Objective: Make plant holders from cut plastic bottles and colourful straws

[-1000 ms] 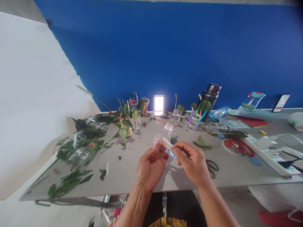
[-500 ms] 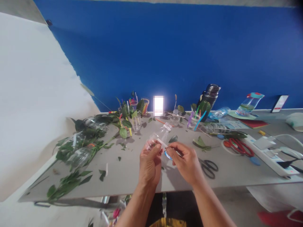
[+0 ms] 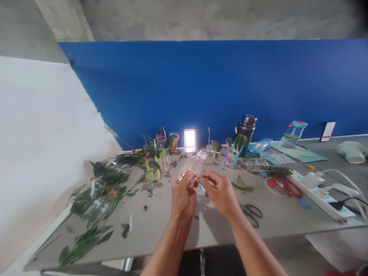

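Observation:
My left hand point(image 3: 184, 196) is closed round the lower part of a small clear plastic bottle point(image 3: 196, 163), held tilted above the grey table point(image 3: 161, 226) with its neck pointing away and to the right. My right hand point(image 3: 220, 191) is closed just beside it, pinching a thin white strip and something blue and white against the bottle's side; what the blue and white thing is I cannot make out. Both hands hover over the middle of the table, a little above its surface.
Cut green stems and leaves point(image 3: 94, 191) lie at the left. Small cups with coloured sticks point(image 3: 161, 153), a dark flask point(image 3: 244, 132) and a clear jug point(image 3: 291, 134) line the blue wall. Black scissors point(image 3: 251, 212), red scissors point(image 3: 283, 184) and a white power strip point(image 3: 322, 191) lie at the right.
My head has tipped up, so the table sits lower in view and grey ceiling shows. Both hands have moved slightly away from me with the bottle still between them.

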`<state>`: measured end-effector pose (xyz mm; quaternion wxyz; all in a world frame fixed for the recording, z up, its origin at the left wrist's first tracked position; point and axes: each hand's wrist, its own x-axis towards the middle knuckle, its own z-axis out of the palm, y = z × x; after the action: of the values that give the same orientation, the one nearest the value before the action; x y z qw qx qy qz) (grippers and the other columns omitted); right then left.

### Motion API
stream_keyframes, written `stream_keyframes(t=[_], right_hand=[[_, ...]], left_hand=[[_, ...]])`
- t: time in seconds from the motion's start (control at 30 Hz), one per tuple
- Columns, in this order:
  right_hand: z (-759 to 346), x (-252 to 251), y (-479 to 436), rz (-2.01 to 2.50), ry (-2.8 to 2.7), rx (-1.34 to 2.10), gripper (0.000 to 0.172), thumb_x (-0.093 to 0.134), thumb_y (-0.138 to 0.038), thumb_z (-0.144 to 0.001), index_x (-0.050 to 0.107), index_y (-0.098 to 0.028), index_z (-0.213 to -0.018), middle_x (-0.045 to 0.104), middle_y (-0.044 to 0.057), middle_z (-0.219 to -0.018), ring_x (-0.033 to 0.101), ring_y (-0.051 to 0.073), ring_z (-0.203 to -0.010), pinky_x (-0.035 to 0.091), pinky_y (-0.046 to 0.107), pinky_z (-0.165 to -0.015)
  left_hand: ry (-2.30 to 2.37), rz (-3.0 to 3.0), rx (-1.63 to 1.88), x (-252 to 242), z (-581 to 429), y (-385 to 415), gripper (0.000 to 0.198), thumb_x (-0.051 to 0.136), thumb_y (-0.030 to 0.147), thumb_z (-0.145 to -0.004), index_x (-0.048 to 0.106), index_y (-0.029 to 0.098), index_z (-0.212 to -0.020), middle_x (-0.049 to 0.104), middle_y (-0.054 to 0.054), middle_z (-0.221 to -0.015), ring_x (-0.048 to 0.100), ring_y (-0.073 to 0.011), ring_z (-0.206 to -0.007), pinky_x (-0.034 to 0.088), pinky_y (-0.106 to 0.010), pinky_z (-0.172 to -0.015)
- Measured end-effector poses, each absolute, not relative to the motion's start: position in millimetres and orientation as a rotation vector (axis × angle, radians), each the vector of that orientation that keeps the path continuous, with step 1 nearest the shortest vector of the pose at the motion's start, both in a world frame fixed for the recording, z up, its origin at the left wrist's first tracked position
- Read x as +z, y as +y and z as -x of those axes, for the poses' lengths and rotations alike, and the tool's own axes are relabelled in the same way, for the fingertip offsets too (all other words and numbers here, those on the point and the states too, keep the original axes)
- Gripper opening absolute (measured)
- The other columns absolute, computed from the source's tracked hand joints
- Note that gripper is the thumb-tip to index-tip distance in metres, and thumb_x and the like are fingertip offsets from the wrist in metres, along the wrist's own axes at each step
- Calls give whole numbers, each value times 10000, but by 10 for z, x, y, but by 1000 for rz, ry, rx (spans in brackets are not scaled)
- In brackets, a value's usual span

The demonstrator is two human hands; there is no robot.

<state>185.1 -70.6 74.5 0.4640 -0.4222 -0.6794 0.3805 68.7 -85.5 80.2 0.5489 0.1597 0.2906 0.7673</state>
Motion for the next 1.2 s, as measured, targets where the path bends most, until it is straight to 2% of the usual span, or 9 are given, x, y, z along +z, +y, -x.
stream_keyframes(t=[0.3,0.6,0.9,1.2], right_hand=[[-1786,1012,-294,1046,-1715,771,288,591,-429,-931,762,-231,-810,692,-3,-639,600,149,-551,454,230,-564],[-1773,1059,22,1179,-1802,716,272,574,-370,-935,758,-252,-774,710,-10,-642,618,166,-590,418,249,-616],[-1737,1098,145,1373,-1864,453,262,607,-361,-938,778,-273,-759,765,32,-732,660,210,-685,358,284,-623],[-1753,1086,237,1338,-1807,587,248,616,-425,-924,798,-271,-854,713,18,-651,630,201,-627,391,283,-620]], left_hand=[[670,-433,1806,1083,-630,-478,318,924,221,-594,691,180,-806,717,28,-807,641,-111,-712,428,-269,-709],[683,-301,1787,992,-566,-109,292,891,245,-578,674,184,-764,713,26,-770,635,-122,-700,417,-299,-714],[693,-167,1759,933,-531,60,221,856,206,-605,689,197,-749,719,32,-733,668,-138,-707,461,-341,-795],[578,-203,1778,920,-531,118,195,858,175,-625,682,183,-708,718,22,-704,671,-133,-708,474,-311,-761]])
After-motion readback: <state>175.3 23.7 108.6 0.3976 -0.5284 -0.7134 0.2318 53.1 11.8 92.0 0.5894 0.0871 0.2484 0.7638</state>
